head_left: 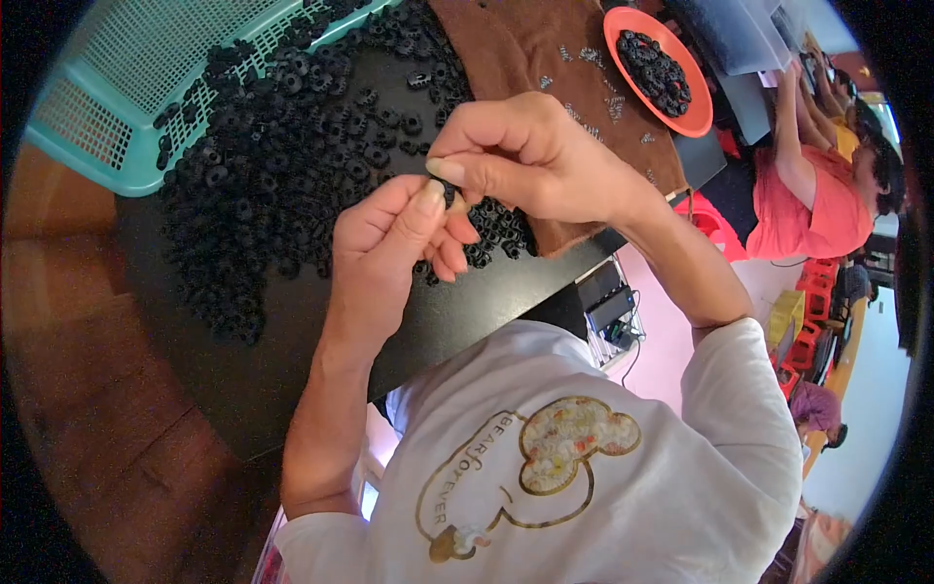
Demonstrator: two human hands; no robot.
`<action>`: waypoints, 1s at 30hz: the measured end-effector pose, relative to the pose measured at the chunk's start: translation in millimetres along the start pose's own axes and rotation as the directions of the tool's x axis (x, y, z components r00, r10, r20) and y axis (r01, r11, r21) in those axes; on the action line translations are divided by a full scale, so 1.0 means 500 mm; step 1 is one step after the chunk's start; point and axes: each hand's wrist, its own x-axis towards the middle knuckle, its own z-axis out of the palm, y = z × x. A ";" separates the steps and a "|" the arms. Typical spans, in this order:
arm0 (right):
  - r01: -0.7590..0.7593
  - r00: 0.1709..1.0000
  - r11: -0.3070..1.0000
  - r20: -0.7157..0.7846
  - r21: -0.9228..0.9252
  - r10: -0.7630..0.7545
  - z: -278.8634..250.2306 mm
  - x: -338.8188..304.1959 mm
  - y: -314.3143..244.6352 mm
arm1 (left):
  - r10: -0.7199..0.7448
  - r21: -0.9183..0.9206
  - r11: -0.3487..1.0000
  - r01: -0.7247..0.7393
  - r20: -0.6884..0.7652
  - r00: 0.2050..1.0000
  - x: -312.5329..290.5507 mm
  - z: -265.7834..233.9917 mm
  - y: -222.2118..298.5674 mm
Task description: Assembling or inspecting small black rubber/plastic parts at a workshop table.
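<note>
Dark tbl w/ a heap of black plastic pcs, brown cloth alongside. Small black pc is up btwn both hands: L hand has it pinched tight, R hand fingertips right by it, can't tell if gripping.

The white T-shirt I see has short, loose sleeves, gold-brown outlines, lettering and a speckled bear-head shape.
</note>
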 end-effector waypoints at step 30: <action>0.371 0.915 0.594 0.173 -0.714 -0.364 0.004 -0.029 -0.010 | -0.028 -0.139 0.990 0.041 0.090 0.996 0.004 -0.023 -0.003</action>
